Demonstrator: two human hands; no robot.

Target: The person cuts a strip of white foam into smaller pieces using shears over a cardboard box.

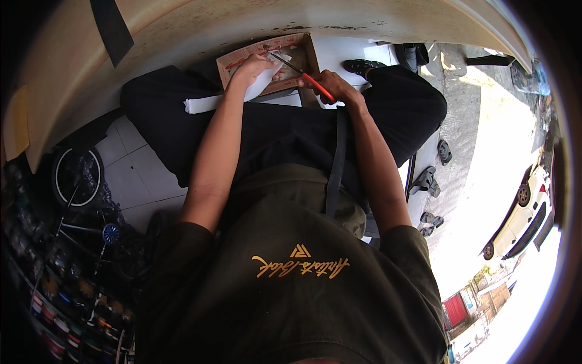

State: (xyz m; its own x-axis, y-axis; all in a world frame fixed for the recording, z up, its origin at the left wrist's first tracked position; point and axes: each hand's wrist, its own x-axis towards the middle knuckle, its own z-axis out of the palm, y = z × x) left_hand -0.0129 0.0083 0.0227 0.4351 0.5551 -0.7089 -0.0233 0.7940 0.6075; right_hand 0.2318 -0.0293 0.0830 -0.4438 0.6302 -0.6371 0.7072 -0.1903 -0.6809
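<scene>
Over a shallow cardboard box [225,67], my left hand [253,68] is closed on a long white strip [264,82]. The strip looks soft, like cloth or foam, and its far end lies to the left across my dark trousers. Scissors with orange handles [319,88] are held in my right hand [334,85]. Their dark blades point up and left, to the strip's upper end by my left fingers. Whether the blades touch the strip is too small to tell. A pale, crumpled scrap shows at the blade tips.
Both my legs are folded around the box on a white tiled floor [130,176]. A large cream, curved panel [200,27] rises just beyond. At left stands a spoked wheel [77,176]; at right lie dark sandals [426,182] on the pavement, with a white car [518,218] farther off.
</scene>
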